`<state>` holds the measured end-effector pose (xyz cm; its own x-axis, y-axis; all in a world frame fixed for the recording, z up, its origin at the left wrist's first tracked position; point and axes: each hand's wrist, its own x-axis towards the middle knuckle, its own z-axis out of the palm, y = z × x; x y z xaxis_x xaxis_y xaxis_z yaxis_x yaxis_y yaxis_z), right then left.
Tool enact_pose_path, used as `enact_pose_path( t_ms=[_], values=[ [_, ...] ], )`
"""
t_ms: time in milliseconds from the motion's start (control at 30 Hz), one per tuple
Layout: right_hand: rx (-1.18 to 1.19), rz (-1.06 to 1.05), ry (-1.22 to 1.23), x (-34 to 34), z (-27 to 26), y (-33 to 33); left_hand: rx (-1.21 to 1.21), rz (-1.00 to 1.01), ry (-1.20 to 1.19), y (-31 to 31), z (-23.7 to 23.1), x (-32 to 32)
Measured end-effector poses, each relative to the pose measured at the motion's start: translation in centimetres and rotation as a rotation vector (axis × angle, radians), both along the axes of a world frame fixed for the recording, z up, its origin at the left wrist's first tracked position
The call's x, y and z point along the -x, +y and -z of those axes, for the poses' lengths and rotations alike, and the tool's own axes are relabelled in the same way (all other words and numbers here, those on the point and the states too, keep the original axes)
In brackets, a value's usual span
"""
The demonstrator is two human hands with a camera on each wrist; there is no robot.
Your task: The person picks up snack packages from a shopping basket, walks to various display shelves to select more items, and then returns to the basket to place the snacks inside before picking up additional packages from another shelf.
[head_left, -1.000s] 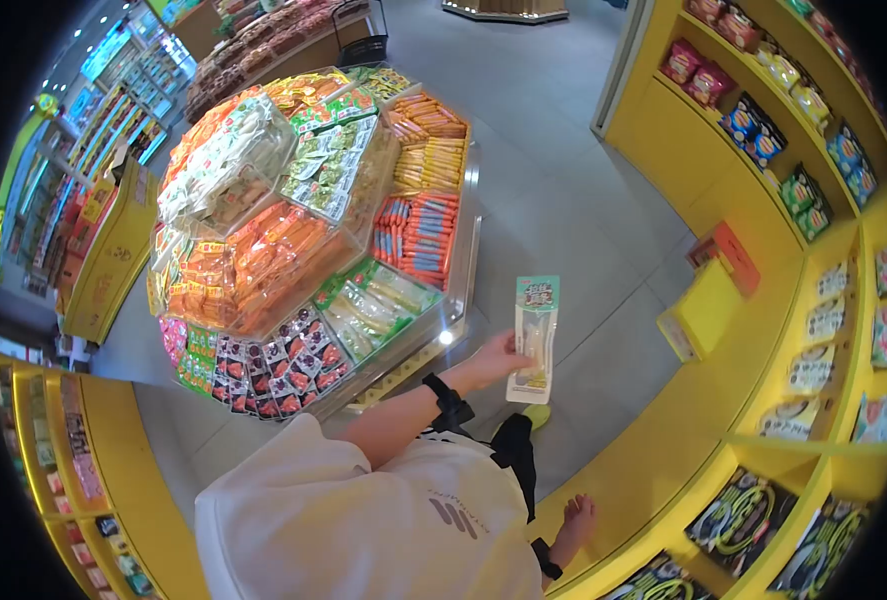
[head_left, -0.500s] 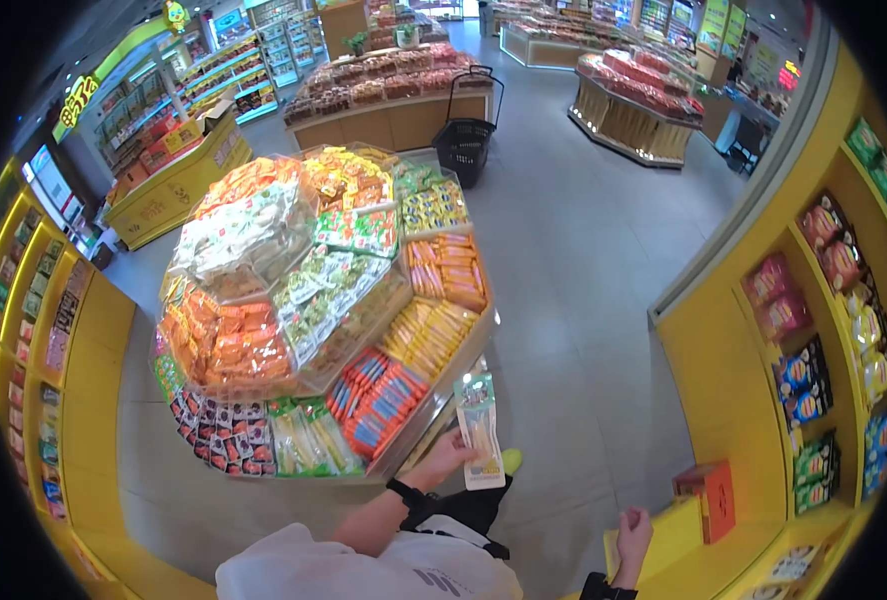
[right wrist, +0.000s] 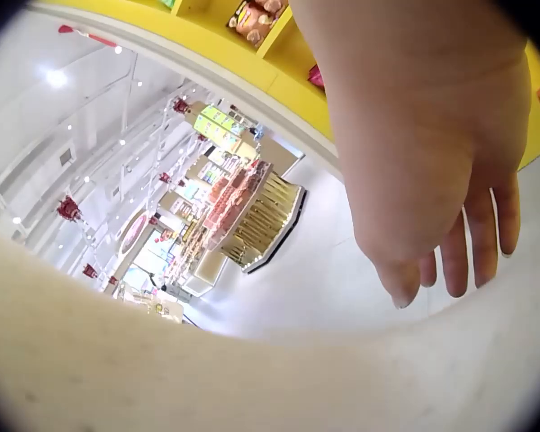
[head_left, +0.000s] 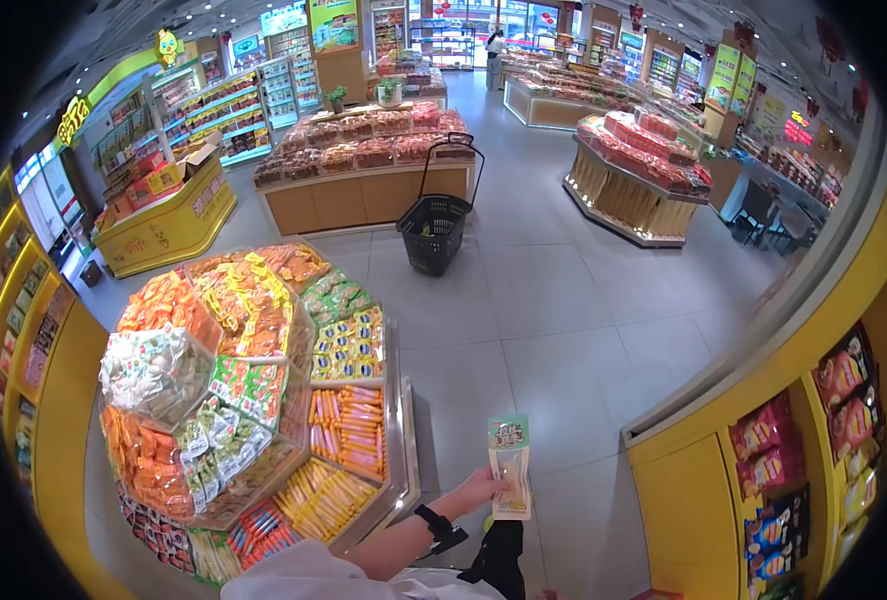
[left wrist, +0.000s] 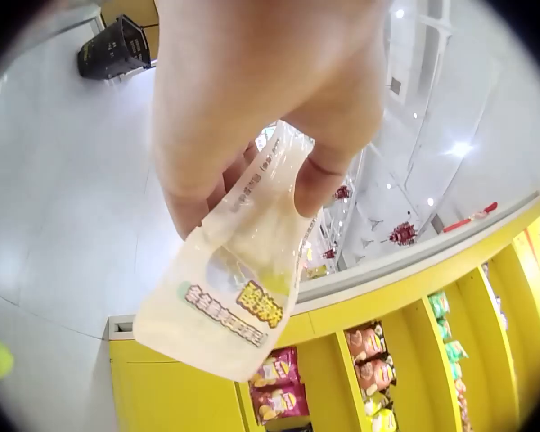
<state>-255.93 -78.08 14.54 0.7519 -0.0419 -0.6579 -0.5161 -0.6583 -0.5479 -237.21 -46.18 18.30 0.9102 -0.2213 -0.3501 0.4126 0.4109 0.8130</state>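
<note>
Snack stand shifting left in the head view, packet drawing clear of its edge

Compared with half a second ago, the head view is tilting up. The stand is sitting further left, the black basket is appearing well apart from the stand's far right side, and the right hand is slipping to the bottom of that view, where only a scrap of it is showing.

Now the packet is hanging over the floor to the right of the stand, apart from its right edge. The left hand is pinching it between thumb and fingers along the side facing the stand. From those fingers the packet is lying away from the stand, so the hand is coming between the two. Its long axis is running nearly upright in the head view, green end uppermost, roughly alongside the stand's right edge rather than pointing at it.

The left hand is plainly the nearer one. The right is holding nothing, its fingers loosely extended, and is staying further right of the stand than the packet. Yellow shelves are standing across the floor, also right of the stand.
</note>
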Motion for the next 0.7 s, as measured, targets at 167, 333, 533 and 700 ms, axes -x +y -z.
enact_pose_path(
  t_ms=[167,333,533,700],
  values=[
    [0.020,-0.149,-0.281,-21.9,3.5,-1.9,0.077,-0.224,0.172,2.1,0.8,-14.0],
    [0.153,-0.427,-0.361,-48.1,-2.4,3.6,0.109,-0.595,0.144,8.7,-3.5,-26.2],
    [0.064,-0.905,-0.599,-75.0,-5.8,17.8,0.310,-0.899,0.061,18.0,1.7,-36.9],
    [-0.048,-0.744,-0.462,-86.0,-4.5,28.4,0.176,-0.943,0.299,26.6,7.7,-48.5]
  ],
)
